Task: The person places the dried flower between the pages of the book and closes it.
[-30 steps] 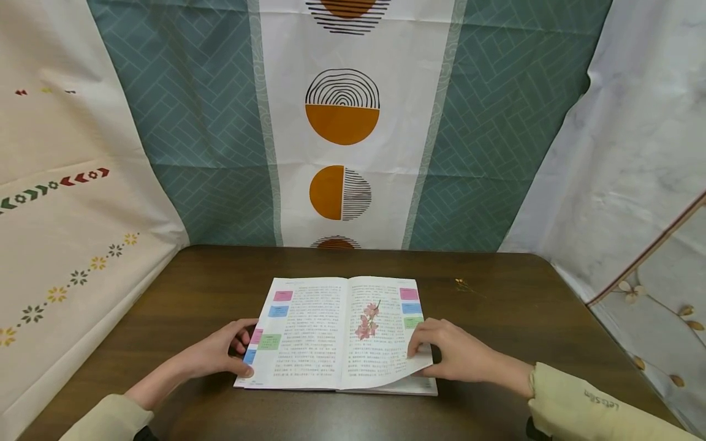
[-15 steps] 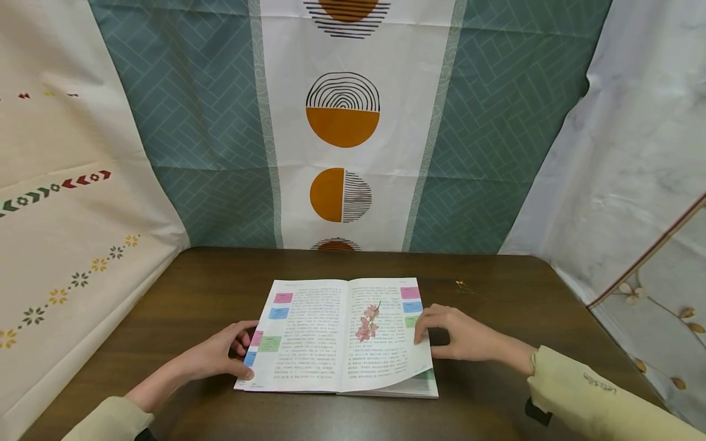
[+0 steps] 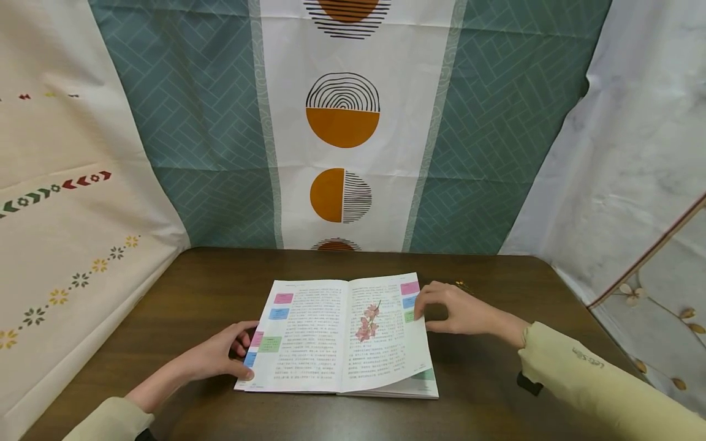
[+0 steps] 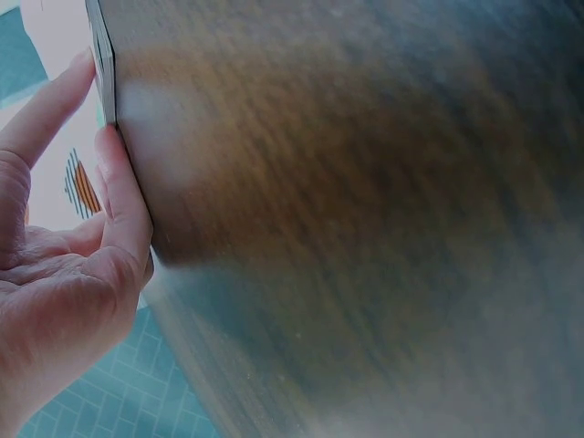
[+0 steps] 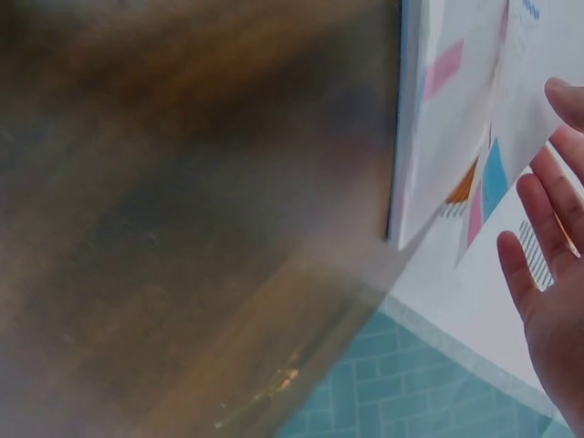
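An open book (image 3: 309,334) with printed text and pink, blue and green tabs lies flat on the table. Beside its left edge is my left hand (image 3: 215,352), thumb on the lower left corner and fingers curled against the side. In the left wrist view, the thumb and a finger meet the book's edge (image 4: 105,78). My right hand (image 3: 458,309) pinches the outer edge of a right-hand page (image 3: 386,343), which bears a pink flower print. That page is lifted, and the right wrist view shows a gap between it and the pages below (image 5: 443,137).
The dark wooden table (image 3: 485,392) carries a small yellow flower pattern behind the right hand. A patterned teal and white cloth (image 3: 353,147) hangs behind the far edge. A cream cloth (image 3: 66,233) hangs at the left, a marbled one (image 3: 634,153) at the right.
My right hand has slid up the page's outer edge, away from the lower corner, and the page's upper part has risen. The left hand stays where it was.
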The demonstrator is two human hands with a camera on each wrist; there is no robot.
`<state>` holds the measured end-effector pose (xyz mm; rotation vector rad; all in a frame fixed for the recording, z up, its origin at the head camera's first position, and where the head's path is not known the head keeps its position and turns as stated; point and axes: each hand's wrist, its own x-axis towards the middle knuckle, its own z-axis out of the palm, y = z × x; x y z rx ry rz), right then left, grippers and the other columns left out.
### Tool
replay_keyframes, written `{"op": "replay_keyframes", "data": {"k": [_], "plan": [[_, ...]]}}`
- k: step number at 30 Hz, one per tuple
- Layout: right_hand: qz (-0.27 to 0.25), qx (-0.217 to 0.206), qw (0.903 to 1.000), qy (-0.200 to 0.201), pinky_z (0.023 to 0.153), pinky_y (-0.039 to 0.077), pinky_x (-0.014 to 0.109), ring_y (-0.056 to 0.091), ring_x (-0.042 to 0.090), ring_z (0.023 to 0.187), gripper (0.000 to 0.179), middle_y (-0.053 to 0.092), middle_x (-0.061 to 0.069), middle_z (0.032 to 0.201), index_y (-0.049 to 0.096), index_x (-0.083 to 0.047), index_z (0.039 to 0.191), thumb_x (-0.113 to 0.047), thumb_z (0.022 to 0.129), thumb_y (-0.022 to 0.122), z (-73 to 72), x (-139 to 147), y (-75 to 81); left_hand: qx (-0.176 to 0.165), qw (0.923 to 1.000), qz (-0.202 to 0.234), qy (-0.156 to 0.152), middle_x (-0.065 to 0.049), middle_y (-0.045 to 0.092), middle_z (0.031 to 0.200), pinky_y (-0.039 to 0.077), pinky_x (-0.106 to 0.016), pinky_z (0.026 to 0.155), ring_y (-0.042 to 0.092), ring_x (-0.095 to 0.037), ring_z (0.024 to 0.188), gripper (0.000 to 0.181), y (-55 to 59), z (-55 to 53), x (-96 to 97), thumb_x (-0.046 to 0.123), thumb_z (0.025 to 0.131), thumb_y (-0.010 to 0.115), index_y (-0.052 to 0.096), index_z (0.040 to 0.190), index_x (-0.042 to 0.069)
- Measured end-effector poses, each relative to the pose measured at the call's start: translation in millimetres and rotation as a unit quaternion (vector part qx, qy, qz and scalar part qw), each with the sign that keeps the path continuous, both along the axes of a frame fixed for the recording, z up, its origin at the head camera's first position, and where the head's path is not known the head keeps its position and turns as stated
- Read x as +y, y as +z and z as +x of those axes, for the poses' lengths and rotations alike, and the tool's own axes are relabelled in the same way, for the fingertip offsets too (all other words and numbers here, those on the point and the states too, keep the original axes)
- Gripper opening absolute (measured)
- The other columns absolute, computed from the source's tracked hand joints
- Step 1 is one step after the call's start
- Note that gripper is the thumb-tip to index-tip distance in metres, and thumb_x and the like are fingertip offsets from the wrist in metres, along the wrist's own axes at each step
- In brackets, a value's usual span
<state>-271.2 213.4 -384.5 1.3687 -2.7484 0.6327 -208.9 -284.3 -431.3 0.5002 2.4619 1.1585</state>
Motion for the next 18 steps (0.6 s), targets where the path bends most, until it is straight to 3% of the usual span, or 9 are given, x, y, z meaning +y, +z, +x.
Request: {"op": "replay_keyframes", "data": {"k": [3,18], "plan": [[-0.003,0.002,1.0,-0.003,0.088,0.05,0.04,0.053,0.007,0.102,0.018,0.065,-0.012,0.104,0.07,-0.026,0.096,-0.019,0.082,0.079,-6.0,-2,4.0,-0.002,1.0,0.001,0.001,-0.013,0.043,0.109,0.039,-0.02,0.075,0.044,-0.021,0.097,0.096,-0.2,0.4,0.0,0.015,0.075,0.085,0.028,0.147,-0.009],[-0.048,0.068,0.9964,0.017,0.087,0.049,0.032,0.053,0.008,0.1,0.02,0.065,-0.009,0.103,0.071,-0.022,0.093,-0.008,0.081,0.078,-30.9,-19,22.5,-0.001,1.0,-0.001,0.003,-0.013,0.043,0.109,0.039,-0.02,0.075,0.045,-0.022,0.097,0.097,-0.4,0.7,0.6,0.016,0.075,0.085,0.027,0.147,-0.009]]}}
